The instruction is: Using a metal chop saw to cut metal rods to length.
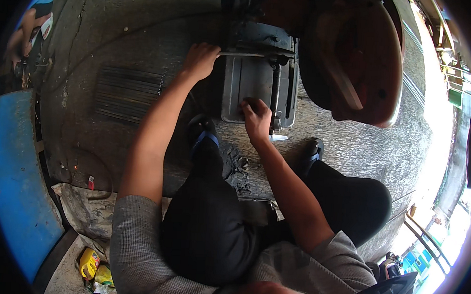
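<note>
The left hand (201,61) holds the metal bar (245,55) beyond the right hand (258,119).

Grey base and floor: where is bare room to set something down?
Bare floor lies between the red guard and the right leg; on the base, a patch between the metal bar and the right hand. Crowded: the rods at left, and the clamp screw beside that hand.
</note>
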Demonstrator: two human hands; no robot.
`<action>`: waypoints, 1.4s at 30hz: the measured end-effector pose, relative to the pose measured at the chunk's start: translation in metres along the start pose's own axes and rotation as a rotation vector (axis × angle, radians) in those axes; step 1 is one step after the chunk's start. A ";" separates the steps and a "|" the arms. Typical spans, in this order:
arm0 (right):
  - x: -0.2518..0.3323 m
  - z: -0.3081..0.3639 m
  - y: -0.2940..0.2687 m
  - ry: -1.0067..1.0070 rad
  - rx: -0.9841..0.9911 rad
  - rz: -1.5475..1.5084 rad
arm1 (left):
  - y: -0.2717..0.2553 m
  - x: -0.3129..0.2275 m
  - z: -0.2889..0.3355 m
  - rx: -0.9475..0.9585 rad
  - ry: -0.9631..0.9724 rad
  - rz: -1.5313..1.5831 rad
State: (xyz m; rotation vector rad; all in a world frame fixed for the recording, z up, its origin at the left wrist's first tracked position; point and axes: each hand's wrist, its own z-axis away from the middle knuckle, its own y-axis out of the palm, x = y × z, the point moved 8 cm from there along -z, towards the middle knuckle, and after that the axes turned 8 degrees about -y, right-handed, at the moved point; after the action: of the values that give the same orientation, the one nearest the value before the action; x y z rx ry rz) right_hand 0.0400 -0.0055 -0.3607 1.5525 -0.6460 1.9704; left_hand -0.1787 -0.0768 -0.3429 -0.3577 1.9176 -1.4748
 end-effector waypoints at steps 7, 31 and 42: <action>0.004 0.002 -0.018 0.020 0.015 0.030 | -0.040 -0.025 -0.015 -0.040 -0.042 0.139; 0.019 -0.032 0.018 0.293 0.094 -0.308 | -0.068 -0.078 0.000 -0.332 0.051 0.474; 0.004 -0.121 0.070 0.302 0.157 -1.036 | -0.050 -0.048 -0.001 -0.262 -0.111 0.641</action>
State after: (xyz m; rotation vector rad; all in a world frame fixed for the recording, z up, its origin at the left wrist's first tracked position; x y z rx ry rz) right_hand -0.0949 0.0238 -0.3861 1.2279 0.4028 1.3825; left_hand -0.1533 -0.0637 -0.2793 0.0662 1.8925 -0.7755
